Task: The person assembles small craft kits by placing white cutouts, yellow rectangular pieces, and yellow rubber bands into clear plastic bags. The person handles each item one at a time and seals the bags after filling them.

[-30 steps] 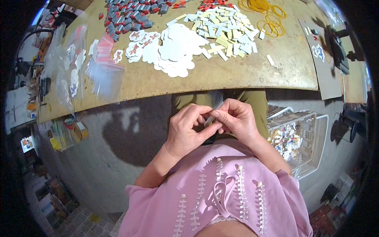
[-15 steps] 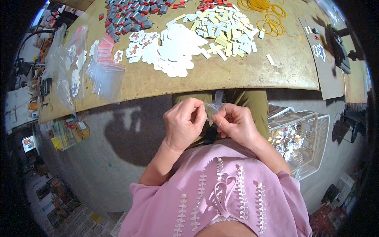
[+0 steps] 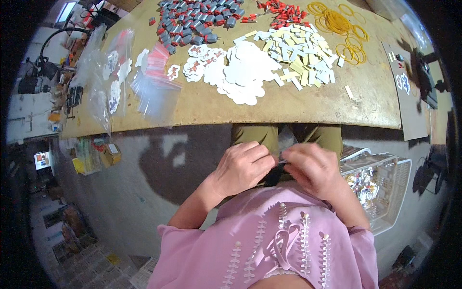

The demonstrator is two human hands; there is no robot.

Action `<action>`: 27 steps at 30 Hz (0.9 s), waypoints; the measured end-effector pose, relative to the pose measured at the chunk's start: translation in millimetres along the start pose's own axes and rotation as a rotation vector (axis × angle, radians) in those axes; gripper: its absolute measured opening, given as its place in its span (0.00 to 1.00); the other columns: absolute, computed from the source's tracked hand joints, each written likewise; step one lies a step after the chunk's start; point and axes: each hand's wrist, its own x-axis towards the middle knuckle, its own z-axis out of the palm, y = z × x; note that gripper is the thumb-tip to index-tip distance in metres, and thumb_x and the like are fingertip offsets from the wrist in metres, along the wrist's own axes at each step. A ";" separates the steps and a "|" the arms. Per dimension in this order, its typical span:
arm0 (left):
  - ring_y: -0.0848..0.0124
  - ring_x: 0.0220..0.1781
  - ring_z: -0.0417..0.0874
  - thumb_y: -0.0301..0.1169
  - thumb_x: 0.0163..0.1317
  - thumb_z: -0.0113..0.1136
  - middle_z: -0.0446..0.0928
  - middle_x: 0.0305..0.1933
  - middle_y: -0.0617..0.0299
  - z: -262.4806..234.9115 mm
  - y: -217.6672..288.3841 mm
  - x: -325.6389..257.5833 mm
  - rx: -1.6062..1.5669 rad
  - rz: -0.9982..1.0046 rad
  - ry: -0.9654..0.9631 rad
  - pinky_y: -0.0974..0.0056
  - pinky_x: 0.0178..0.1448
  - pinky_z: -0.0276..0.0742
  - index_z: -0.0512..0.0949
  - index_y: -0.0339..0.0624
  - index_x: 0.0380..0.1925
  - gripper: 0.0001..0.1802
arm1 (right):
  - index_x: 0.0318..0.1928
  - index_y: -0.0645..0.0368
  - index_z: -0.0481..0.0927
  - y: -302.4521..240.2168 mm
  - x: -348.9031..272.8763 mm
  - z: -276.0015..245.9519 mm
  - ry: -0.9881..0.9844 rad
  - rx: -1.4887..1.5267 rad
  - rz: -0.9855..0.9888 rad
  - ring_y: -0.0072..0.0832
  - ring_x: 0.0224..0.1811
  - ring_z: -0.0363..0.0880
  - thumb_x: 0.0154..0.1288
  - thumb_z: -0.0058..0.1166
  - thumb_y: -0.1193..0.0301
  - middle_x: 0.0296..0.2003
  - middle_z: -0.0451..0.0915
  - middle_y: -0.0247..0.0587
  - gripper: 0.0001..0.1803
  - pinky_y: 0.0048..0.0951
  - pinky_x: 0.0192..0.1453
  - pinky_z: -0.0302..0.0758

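Observation:
Over my lap, my left hand (image 3: 246, 166) is closed, its fingertips pinching the edge of a clear plastic bag (image 3: 287, 137). My right hand (image 3: 314, 168) meets it from the other side, fingers curled at the same edge and somewhat blurred. Most of the bag hangs beyond my hands against my olive trousers, and what it contains cannot be made out. On the table ahead lie a stack of white cloud-shaped cards (image 3: 248, 72), a heap of pale yellow and light blue strips (image 3: 301, 58), and a fan of flat clear bags with red edges (image 3: 156, 91).
Small grey motors (image 3: 192, 21), red clips (image 3: 286, 14) and yellow rubber bands (image 3: 353, 50) lie along the table's (image 3: 337, 113) far side. Larger filled clear bags (image 3: 98, 82) lie at its left. A white plastic basket (image 3: 402, 192) with packed pieces stands on the floor at my right.
The view has shifted, so the table appears lower and farther right. Both hands still meet at the bag; my right hand has turned with its fingers over the edge and is blurred.

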 end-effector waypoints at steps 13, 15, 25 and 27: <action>0.55 0.61 0.85 0.31 0.60 0.78 0.85 0.58 0.55 -61.4 -77.8 76.4 0.393 -0.122 0.205 0.53 0.64 0.83 0.87 0.44 0.52 0.20 | 0.43 0.60 0.82 15.1 -17.7 0.8 -0.266 0.119 0.163 0.45 0.45 0.84 0.59 0.64 0.83 0.41 0.82 0.44 0.12 0.42 0.46 0.84; 0.55 0.62 0.85 0.32 0.59 0.79 0.85 0.57 0.55 -64.9 -86.9 76.7 0.405 -0.153 0.153 0.53 0.65 0.82 0.86 0.43 0.53 0.22 | 0.43 0.60 0.82 14.3 -20.7 0.3 -0.266 0.126 0.198 0.45 0.46 0.84 0.61 0.62 0.81 0.41 0.81 0.44 0.10 0.42 0.48 0.84; 0.57 0.47 0.90 0.30 0.62 0.77 0.88 0.47 0.55 -68.3 -92.9 85.1 0.153 -0.216 0.105 0.55 0.53 0.87 0.89 0.40 0.45 0.13 | 0.44 0.61 0.83 24.9 -26.5 8.6 -0.184 0.138 0.179 0.45 0.44 0.83 0.60 0.63 0.81 0.40 0.80 0.44 0.11 0.42 0.46 0.84; 0.57 0.45 0.90 0.28 0.63 0.75 0.88 0.46 0.55 -72.4 -94.6 85.8 0.140 -0.211 0.103 0.55 0.52 0.87 0.89 0.40 0.45 0.11 | 0.44 0.61 0.83 25.0 -25.3 10.2 -0.187 0.148 0.174 0.44 0.45 0.83 0.61 0.62 0.80 0.40 0.80 0.44 0.10 0.41 0.46 0.84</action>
